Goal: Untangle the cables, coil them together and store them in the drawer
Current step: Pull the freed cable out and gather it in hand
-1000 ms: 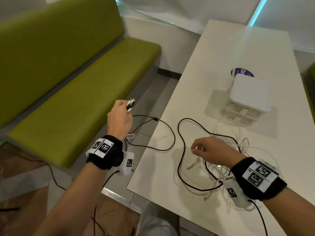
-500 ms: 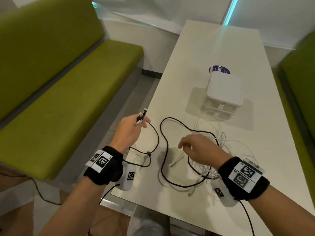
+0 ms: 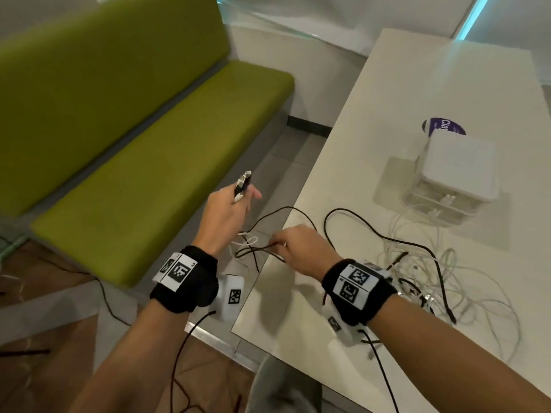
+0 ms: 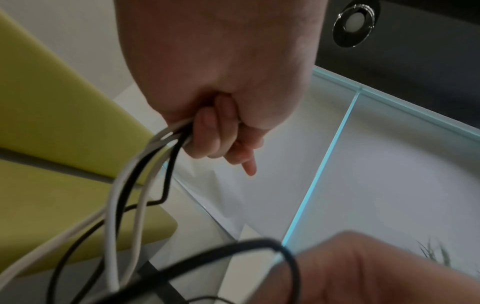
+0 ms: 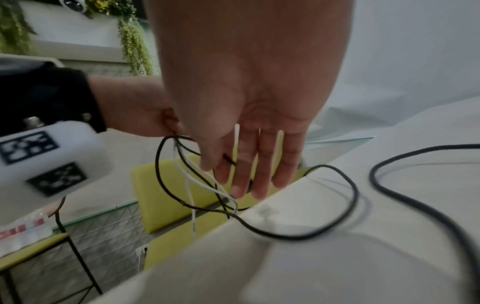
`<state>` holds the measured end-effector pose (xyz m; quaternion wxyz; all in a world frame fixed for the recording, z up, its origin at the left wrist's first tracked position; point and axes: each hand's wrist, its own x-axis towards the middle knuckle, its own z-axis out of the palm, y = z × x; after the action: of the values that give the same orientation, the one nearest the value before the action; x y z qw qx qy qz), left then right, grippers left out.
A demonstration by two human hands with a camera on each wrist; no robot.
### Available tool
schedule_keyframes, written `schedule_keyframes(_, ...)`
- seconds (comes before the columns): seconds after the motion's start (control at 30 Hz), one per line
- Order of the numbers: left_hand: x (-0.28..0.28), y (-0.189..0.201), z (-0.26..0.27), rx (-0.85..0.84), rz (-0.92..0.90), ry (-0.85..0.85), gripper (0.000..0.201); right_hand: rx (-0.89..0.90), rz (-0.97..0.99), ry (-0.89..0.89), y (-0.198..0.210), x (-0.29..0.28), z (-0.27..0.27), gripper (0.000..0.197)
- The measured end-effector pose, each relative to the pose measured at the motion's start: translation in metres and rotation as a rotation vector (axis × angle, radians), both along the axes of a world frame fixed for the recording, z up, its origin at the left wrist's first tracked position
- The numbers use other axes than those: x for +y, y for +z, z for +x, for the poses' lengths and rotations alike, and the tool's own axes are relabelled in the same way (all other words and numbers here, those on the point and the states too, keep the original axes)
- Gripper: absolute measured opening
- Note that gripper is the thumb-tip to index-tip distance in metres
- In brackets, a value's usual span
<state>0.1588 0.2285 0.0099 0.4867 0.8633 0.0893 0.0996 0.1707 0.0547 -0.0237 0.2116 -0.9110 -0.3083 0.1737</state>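
My left hand [image 3: 244,198] is held up off the table's left edge, gripping the plug ends [image 3: 243,184] of black and white cables. In the left wrist view its fingers [image 4: 215,139] curl round those strands [image 4: 155,156], which hang down in loops. At the table edge my right hand [image 3: 280,245] reaches into the loops, fingers mostly straight [image 5: 259,174], thumb and forefinger pinching a black cable [image 3: 256,248]. A tangle of white and black cables [image 3: 432,263] lies on the table by my right wrist. The small white drawer unit [image 3: 456,180] stands behind it, its drawers pushed in.
The white table [image 3: 387,84] runs away to the right. A green bench [image 3: 149,189] lies to the left across a strip of floor. A purple sticker [image 3: 441,126] sits behind the drawer unit. Wrist-camera leads trail from both wrists.
My right hand has moved left from the tangle to the table edge and taken the black cable under my left hand. My left hand still holds the plug ends up.
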Motion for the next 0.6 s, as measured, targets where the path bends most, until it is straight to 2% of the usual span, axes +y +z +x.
schedule_keyframes(0.13, 0.027, 0.005, 0.006, -0.062, 0.002, 0.053, 0.031, -0.109, 0.058, -0.016, 0.016, 0.040, 0.030, 0.025)
schedule_keyframes(0.27, 0.039, 0.006, 0.010, -0.080, 0.065, 0.072, 0.030, -0.092, 0.042, -0.010, 0.010, 0.074, 0.044, 0.033)
schedule_keyframes(0.5, 0.098, 0.032, 0.001, -0.200, 0.101, 0.303, 0.025, 0.004, 0.050, -0.012, 0.003, 0.101, 0.049, 0.067)
schedule_keyframes(0.6, 0.108, 0.036, -0.003, -0.220, 0.058, 0.327, 0.025, 0.053, -0.008, 0.004, -0.001, 0.099, 0.048, 0.076)
